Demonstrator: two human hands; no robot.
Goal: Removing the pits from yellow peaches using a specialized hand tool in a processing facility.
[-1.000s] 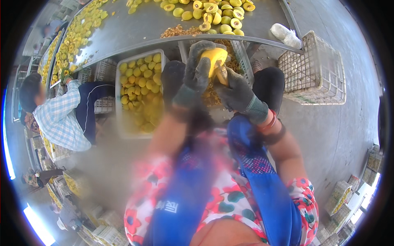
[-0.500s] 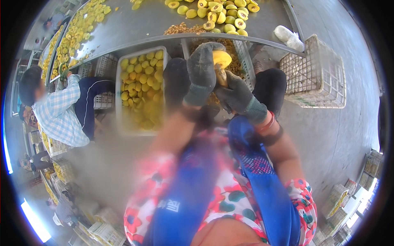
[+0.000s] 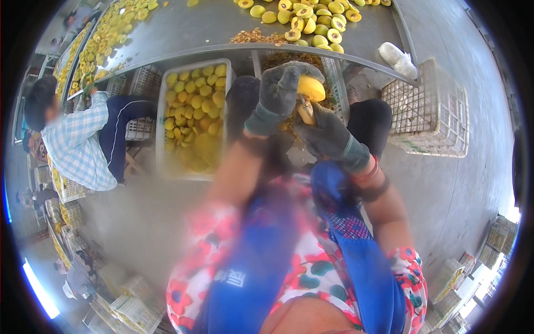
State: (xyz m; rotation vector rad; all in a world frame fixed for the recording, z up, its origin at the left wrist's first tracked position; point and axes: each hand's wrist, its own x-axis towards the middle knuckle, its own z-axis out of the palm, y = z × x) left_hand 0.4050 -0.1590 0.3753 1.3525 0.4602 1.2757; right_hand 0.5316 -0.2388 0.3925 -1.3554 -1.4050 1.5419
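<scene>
My left hand (image 3: 278, 92), in a dark grey knitted glove, grips a yellow peach half (image 3: 311, 88) above my knees. Below it, my gloved right hand (image 3: 328, 133) is closed around a short pitting knife (image 3: 305, 113) with a light wooden handle and a metal tip. That tip is up against the underside of the fruit; how deep it goes is hidden. Under my hands, partly covered, a crate (image 3: 336, 83) holds brown pits and scraps. To its left stands a pale tub (image 3: 161, 119) full of whole-looking yellow peaches.
Ahead is a metal table (image 3: 206, 25) with cut peach halves (image 3: 311, 19) and a heap of pits (image 3: 253, 37). A white bag (image 3: 397, 58) lies at its right edge, beside a white lattice crate (image 3: 425, 108). At left a co-worker (image 3: 78, 139) sits by the table.
My hands, still together, have shifted slightly down and right in the picture. The peach half has turned, and more of the knife's metal shows. The whole view has moved a little.
</scene>
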